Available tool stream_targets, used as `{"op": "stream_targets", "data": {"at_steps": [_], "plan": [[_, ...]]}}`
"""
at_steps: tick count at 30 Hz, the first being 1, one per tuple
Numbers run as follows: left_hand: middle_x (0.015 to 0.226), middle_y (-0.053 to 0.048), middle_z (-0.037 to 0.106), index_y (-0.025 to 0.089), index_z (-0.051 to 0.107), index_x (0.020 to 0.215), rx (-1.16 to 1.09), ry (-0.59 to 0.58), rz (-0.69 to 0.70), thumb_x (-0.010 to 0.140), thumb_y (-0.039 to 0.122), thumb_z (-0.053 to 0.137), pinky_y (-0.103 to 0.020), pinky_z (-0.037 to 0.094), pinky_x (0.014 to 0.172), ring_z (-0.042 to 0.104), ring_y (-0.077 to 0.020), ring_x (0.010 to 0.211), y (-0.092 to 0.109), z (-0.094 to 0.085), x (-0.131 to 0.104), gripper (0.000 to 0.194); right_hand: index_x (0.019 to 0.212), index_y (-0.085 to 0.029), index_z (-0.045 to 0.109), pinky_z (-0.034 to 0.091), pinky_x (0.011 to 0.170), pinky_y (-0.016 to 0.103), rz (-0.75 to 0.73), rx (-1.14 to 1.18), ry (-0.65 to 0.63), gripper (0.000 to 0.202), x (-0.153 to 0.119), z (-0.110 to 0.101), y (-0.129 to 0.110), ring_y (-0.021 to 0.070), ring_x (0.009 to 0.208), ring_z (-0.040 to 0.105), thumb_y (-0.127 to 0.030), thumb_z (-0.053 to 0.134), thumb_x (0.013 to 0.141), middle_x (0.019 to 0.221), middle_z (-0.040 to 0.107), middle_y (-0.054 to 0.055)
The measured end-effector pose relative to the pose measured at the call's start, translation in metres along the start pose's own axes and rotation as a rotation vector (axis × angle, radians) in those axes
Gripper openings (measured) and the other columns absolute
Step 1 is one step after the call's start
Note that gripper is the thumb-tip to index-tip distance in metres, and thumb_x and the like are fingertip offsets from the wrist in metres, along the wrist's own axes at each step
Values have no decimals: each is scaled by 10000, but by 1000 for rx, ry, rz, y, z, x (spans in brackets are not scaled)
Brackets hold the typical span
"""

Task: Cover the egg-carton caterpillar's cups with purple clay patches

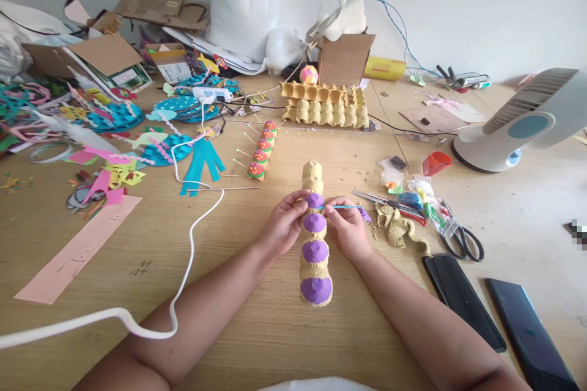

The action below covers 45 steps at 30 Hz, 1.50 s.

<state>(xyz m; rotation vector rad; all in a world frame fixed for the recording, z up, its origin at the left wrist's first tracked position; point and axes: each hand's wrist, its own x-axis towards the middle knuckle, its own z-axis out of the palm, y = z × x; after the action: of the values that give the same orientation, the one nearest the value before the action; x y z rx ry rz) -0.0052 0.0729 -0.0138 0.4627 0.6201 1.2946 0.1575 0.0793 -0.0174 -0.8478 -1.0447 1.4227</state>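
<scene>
A strip of tan egg carton (313, 177) stretches away from me over the table, its bumps in a row. Several bumps wear caps of purple modelling clay (315, 252); the farthest one is bare. My left hand (283, 223) grips the strip's left side, thumb and fingers at the farthest purple cap. In my right hand (347, 227) a thin blue stick (343, 208) is pinched, its tip close to that same cap. A scrap of purple clay (365, 214) lies just right of my right hand.
Right: torn carton pieces (398, 226), a utility knife (389, 200), scissors (462, 239), clay bags, dark phones (463, 299) and a fan (513, 128). Ahead: a painted red-green strip (263, 151) and egg cartons (331, 113). A white cable (189, 256) crosses the left side.
</scene>
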Motion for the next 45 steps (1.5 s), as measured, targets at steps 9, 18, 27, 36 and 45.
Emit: {"op": "stream_targets", "data": {"at_steps": [9,18,27,36,45], "plan": [[972,-24,809,192,749,1065,6,6,-3,734,219,916,-194,568,686,739,-110,779,1,1,-1,371,847,-243,661,469,772,306,8,16,11,242,0,1,0,157,789,580,-400,843,823,868,659,-8],[985,-44,804,187,745,1074,21,18,2,762,212,892,-233,566,734,732,-127,795,0,0,0,346,857,-245,650,479,769,322,-5,-57,9,264,-1,2,-1,168,772,575,-437,829,827,823,648,-3],[996,-31,806,193,739,1087,24,8,6,752,223,906,-210,569,705,743,-121,801,-1,-1,0,375,852,-245,641,471,789,317,4,-3,12,269,-1,2,-2,162,794,575,-421,840,811,858,644,-7],[1004,-35,805,193,734,1097,45,19,14,730,219,911,-208,561,695,733,-114,791,0,2,-2,408,849,-252,632,465,754,309,36,40,21,278,-1,0,1,164,782,556,-430,840,803,872,636,-4],[913,0,792,194,712,1077,99,85,28,668,192,937,-184,530,658,713,-87,726,-3,1,1,467,848,-259,619,480,765,321,38,20,33,304,-1,-1,2,174,782,563,-464,837,795,854,633,-3]]}}
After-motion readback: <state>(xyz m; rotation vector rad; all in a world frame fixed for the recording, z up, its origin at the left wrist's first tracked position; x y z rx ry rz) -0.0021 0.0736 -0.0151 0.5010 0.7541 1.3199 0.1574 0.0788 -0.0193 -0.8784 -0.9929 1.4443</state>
